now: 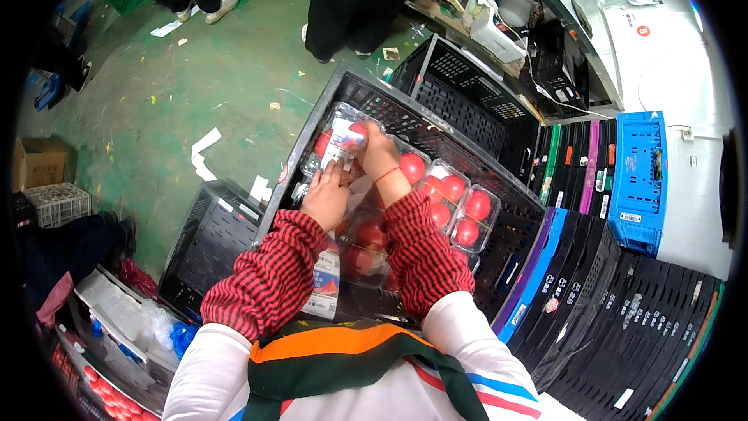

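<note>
Inside a large black plastic crate (308, 136) lie several clear plastic boxes of round red fruit that look like tomatoes. Both my hands are at the farthest box (323, 140), which carries a white printed label (340, 139). My left hand (326, 199) lies with its fingers stretched out against the label's near edge. Curled over the right end of that box, my right hand (379, 153) has its fingertips by a red tomato (359, 129). Another tomato box (475, 218) sits at the right. A strip of printed labels (323, 284) lies below my left forearm.
An empty-looking black crate (210, 238) stands at the left, another (467, 93) beyond. Stacked folded crates (576, 288) and a blue crate (637, 179) are on the right. Two people's legs (351, 0) show at the far side. Loose tomatoes (113, 398) fill the lower left.
</note>
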Demonstrator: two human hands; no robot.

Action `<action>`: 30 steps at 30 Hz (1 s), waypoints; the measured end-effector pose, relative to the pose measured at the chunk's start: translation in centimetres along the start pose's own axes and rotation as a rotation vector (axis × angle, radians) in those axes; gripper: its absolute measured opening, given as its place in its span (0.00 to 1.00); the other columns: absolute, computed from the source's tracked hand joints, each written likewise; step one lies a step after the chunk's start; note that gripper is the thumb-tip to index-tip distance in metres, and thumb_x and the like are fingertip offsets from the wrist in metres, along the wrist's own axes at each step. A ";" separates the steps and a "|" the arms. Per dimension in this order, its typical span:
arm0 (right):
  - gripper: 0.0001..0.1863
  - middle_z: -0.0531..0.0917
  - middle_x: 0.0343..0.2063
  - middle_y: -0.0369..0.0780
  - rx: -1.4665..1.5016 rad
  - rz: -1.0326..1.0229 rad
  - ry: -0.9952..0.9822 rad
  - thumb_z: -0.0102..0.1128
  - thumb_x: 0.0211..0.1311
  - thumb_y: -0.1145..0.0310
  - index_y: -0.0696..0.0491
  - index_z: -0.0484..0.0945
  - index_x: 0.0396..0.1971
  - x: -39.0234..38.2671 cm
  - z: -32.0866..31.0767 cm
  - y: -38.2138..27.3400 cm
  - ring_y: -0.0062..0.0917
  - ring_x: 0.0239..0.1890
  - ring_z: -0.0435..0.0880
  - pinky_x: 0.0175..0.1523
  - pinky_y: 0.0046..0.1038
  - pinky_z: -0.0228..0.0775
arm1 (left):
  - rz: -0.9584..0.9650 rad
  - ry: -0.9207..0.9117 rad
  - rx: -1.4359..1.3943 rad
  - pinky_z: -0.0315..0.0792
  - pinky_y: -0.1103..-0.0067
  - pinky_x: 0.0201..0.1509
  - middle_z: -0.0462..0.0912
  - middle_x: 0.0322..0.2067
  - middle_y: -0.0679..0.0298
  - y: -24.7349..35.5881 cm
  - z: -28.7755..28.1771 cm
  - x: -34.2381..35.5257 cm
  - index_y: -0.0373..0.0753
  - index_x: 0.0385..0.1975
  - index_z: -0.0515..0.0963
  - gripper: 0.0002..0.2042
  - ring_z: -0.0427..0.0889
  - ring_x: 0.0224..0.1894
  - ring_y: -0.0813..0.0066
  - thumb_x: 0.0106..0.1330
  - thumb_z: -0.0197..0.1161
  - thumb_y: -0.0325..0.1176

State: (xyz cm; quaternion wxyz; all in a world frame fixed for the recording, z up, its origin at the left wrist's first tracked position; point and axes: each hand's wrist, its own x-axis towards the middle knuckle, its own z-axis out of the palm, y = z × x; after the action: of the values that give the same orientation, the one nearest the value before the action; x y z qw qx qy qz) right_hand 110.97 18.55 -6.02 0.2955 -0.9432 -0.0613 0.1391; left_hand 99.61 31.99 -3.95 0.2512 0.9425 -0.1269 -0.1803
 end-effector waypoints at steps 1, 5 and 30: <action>0.12 0.85 0.35 0.46 -0.108 0.022 -0.086 0.70 0.51 0.62 0.48 0.83 0.35 -0.2 -0.2 0.2 0.41 0.41 0.85 0.43 0.37 0.77 | -0.004 -0.048 0.030 0.50 0.54 0.72 0.55 0.68 0.41 -0.2 0.2 0.1 0.35 0.36 0.82 0.11 0.51 0.72 0.44 0.54 0.59 0.29; 0.09 0.85 0.34 0.44 -0.300 -0.127 -0.181 0.65 0.54 0.61 0.49 0.82 0.30 -0.4 -0.9 0.6 0.41 0.37 0.84 0.42 0.41 0.76 | 0.013 -0.059 0.042 0.48 0.55 0.73 0.53 0.69 0.42 -0.4 0.8 -0.1 0.39 0.36 0.84 0.11 0.51 0.72 0.44 0.54 0.61 0.31; 0.13 0.82 0.27 0.39 0.855 -0.202 0.093 0.65 0.56 0.77 0.57 0.77 0.42 -18.2 -8.5 -2.9 0.19 0.30 0.83 0.35 0.20 0.74 | -0.344 0.030 -1.630 0.72 0.85 0.28 0.83 0.26 0.67 7.0 -5.2 -5.6 0.33 0.34 0.82 0.11 0.79 0.25 0.84 0.70 0.58 0.34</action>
State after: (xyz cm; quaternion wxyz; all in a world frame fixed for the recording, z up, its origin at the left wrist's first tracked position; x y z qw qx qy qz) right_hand 96.03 12.75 6.43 0.6736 -0.7308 -0.0767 0.0800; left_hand 95.60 30.23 5.43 0.8255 0.4737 0.1925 -0.2389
